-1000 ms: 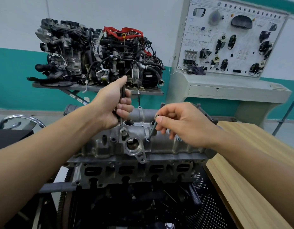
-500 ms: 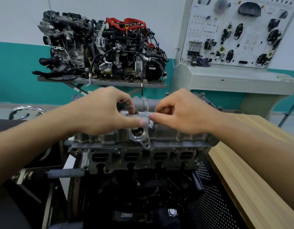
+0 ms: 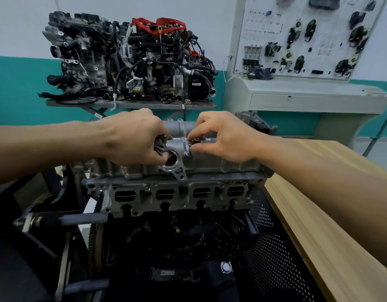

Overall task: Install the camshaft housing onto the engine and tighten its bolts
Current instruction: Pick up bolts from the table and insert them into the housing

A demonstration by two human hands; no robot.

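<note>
Camshaft housing: the silver camshaft housing (image 3: 210,164) sits on top of the engine (image 3: 183,194), at the centre of the scene, with both hands over its top face.
Housing detail: a round bore (image 3: 171,160) with a small flange opens on its near side, left of centre.
Engine: its near face shows 4 oblong ports in a row, just below the housing. The lower part is dark and hard to read.
Right hand: the right hand (image 3: 225,138) pinches a single bolt (image 3: 190,145) between thumb and forefinger, at the top of the housing just right of the bore. I cannot tell whether the bolt is in a hole.
Left hand: the left hand (image 3: 131,138) rests at the left of the bore, its fingers curled round a bunch of dark spare bolts (image 3: 159,144).
Left of the engine: a toothed ring (image 3: 93,234) stands at its left end.
Right of the engine: a black perforated panel (image 3: 273,247), then a wooden table (image 3: 329,214) along the right edge.
Far left: a second engine (image 3: 131,59) with red parts on top stands on a grey shelf (image 3: 131,104).
Far right: a white training board (image 3: 308,33) with mounted parts rises from a grey console (image 3: 308,94).
Backdrop: a wall (image 3: 18,88), teal below and white above.
</note>
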